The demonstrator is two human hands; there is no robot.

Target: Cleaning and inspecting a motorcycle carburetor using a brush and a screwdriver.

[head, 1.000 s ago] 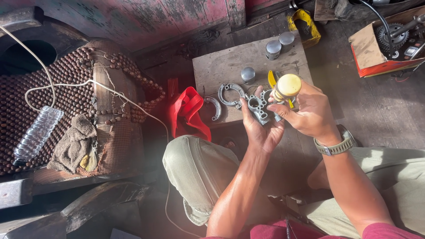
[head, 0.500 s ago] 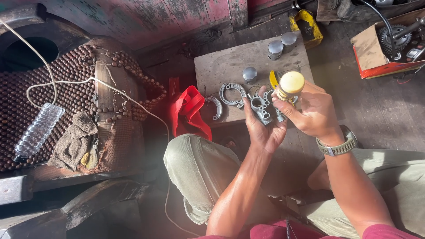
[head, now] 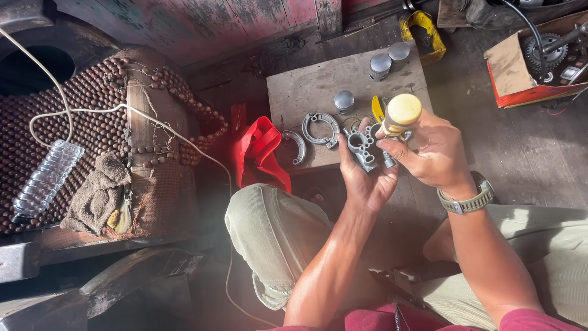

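Grey metal casting (head: pixel 362 146), a small engine part with several bores, lay cupped in the left hand (head: pixel 366 178), fingers curled up behind it. The right hand (head: pixel 433 153) was closed around a yellow-handled screwdriver (head: pixel 399 116), its shaft pointing down into the casting.

Slipping looked the likeliest trouble: with the part steadied only by a palm, the tip could skid off and jab the left hand, or a loosened screw could drop to the dark floor between the knees.

Just beyond the hands, on the worn tabletop (head: pixel 306 92), lay curved brake shoes (head: pixel 321 127) and three silver cylinders (head: pixel 380 66). A red bag (head: pixel 262 150) hung off the tabletop's edge to the left of the hands; its contents could not be seen. Far to the right, an open cardboard box (head: pixel 520 73) held a sprocket and other dark parts. Well to the left, an empty plastic bottle (head: pixel 48 178) rested on a beaded seat cover (head: pixel 92 104).
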